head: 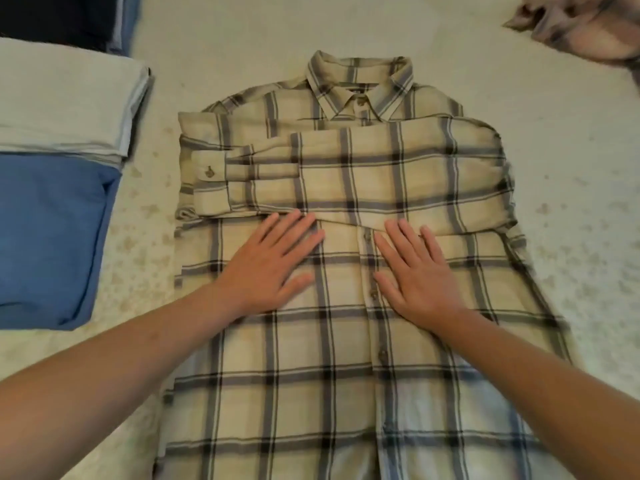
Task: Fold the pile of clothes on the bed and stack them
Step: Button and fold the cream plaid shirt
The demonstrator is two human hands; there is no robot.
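The plaid shirt point(346, 188) lies flat on the bed point(571, 150), front side up, with the collar point(360, 84) far from the person and the hem near the bottom edge of the view; both sleeves are folded across the chest, and the upper sleeve point(311, 174) runs from the right shoulder to the left side, where its buttoned cuff point(211, 174) lies at the left edge of the shirt. The left hand point(270, 265) rests flat on the shirt just below the folded sleeve, left of the button line; its fingers are straight and a little spread, and they hold nothing; the fingertips touch the lower edge of the sleeve. The right hand point(419, 271) lies flat on the other side of the button line, fingers also straight and spread, holding nothing; its fingertips reach the lower edge of the sleeve too. The two hands are near each other but do not touch; the row of buttons passes between them.

On the left side of the bed there are folded clothes, apart from the shirt: a blue piece point(52, 237) nearest to the person, a white folded piece point(65, 98) lying partly over its far end, and a dark piece point(59, 19) beyond it at the top corner. At the top right corner a crumpled pinkish cloth point(581, 26) lies, well apart from the shirt.
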